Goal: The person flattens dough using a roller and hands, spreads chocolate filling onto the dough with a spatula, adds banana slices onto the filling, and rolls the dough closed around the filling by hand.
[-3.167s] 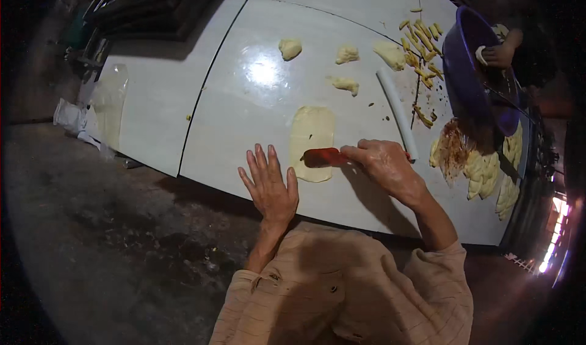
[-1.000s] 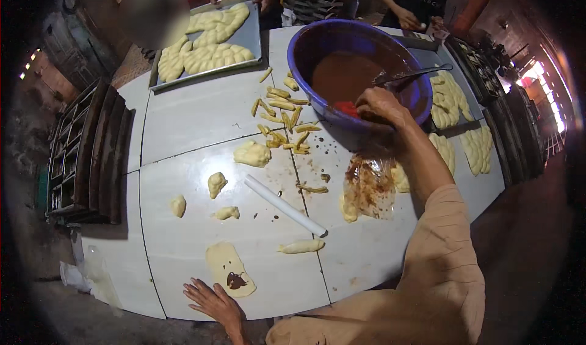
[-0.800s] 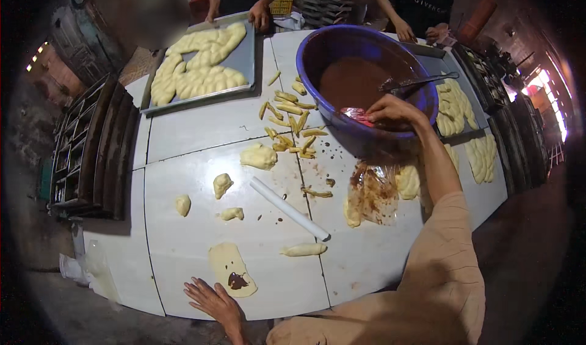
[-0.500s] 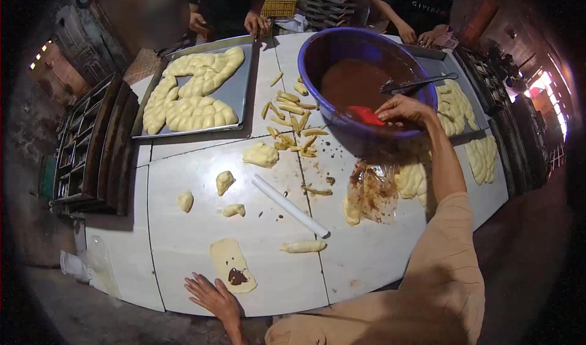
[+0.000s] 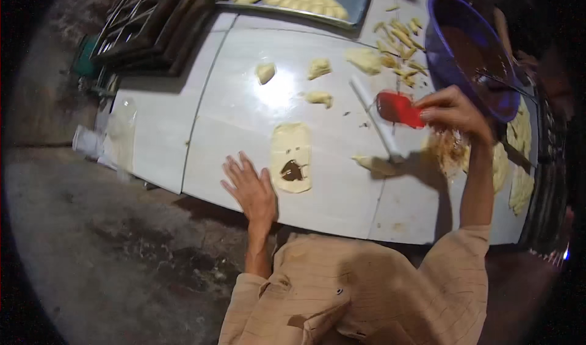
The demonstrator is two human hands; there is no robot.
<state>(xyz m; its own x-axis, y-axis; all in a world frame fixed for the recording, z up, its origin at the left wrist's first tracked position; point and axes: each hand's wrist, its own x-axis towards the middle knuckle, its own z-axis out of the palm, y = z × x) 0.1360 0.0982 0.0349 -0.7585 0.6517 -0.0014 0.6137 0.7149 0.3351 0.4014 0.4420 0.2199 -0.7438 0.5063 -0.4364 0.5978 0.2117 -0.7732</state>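
My right hand (image 5: 456, 114) grips a red dough scraper (image 5: 410, 112) in the air above the table, with brown chocolate filling on its blade. Beside a flattened strip of dough (image 5: 292, 139), my left hand (image 5: 251, 191) lies flat on the table, fingers spread. A dark dab of chocolate filling (image 5: 293, 171) sits on the strip's near part, with small spots above it. Under the scraper's side, a white rolling pin (image 5: 383, 128) lies slanted on the table. A rolled piece of dough (image 5: 373, 165) rests by its near end, partly in shadow.
A purple tub (image 5: 434, 64) of brown filling stands far right, a dark-handled tool in it. Small dough lumps (image 5: 318, 68) and cut yellow strips (image 5: 403, 38) lie on the table. A smeared plastic bag (image 5: 448, 151) is below my right hand. Stacked dark trays (image 5: 165, 25) stand far left.
My right hand has come out of the tub, leftward, bringing the red scraper with filling on it. My left hand remains flat beside the dough strip. The view has swung left and down.
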